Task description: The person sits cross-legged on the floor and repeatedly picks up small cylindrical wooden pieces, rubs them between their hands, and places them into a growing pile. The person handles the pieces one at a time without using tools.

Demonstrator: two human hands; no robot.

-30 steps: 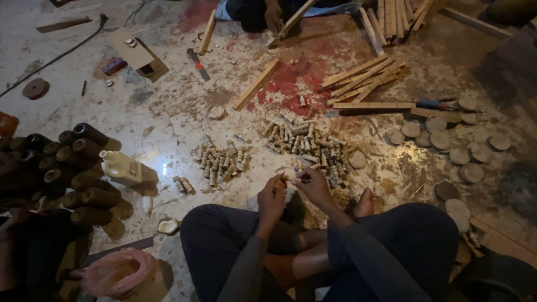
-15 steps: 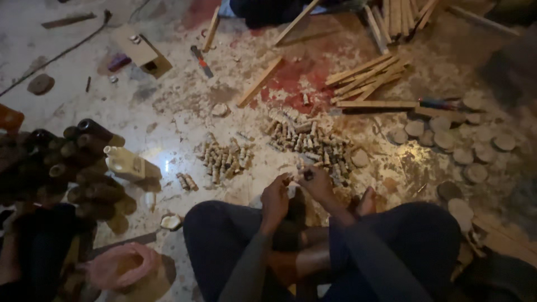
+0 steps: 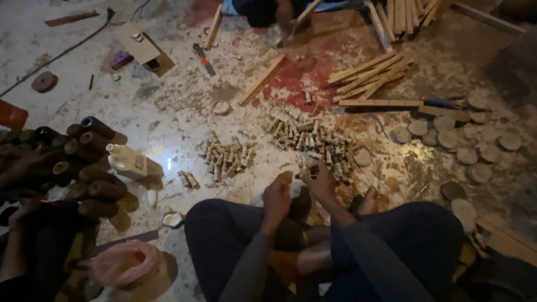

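Head view. Person sits cross-legged on a stained floor [image 3: 168, 117], dim light. In front of the knees, mid-floor: a large heap of short wooden pegs [image 3: 310, 140], and a smaller heap of pegs [image 3: 224, 156] just to its left; two loose pegs [image 3: 188, 179] lie apart, further left. A white plastic bottle [image 3: 127, 161] lies on its side near the left edge, beside a stack of dark cylinders [image 3: 84, 162]. Round wooden discs [image 3: 464, 145] are scattered toward the right edge. Wooden slats [image 3: 369, 78] are piled toward the far right, a single stick [image 3: 262, 80] lies near the far middle, and a red-handled tool [image 3: 204, 59] lies left of it. A pink bag [image 3: 120, 267] sits at the near left corner. Another person's arm [image 3: 22, 168] shows at the left edge.

Both hands are raised together over the lap, just short of the large heap. The left hand [image 3: 277, 196] is curled loosely, fingers bent inward. The right hand [image 3: 320, 182] pinches a small peg [image 3: 305, 168] at its fingertips, close against the left hand. Whether the left hand also touches the peg, cannot tell: too dark and small.
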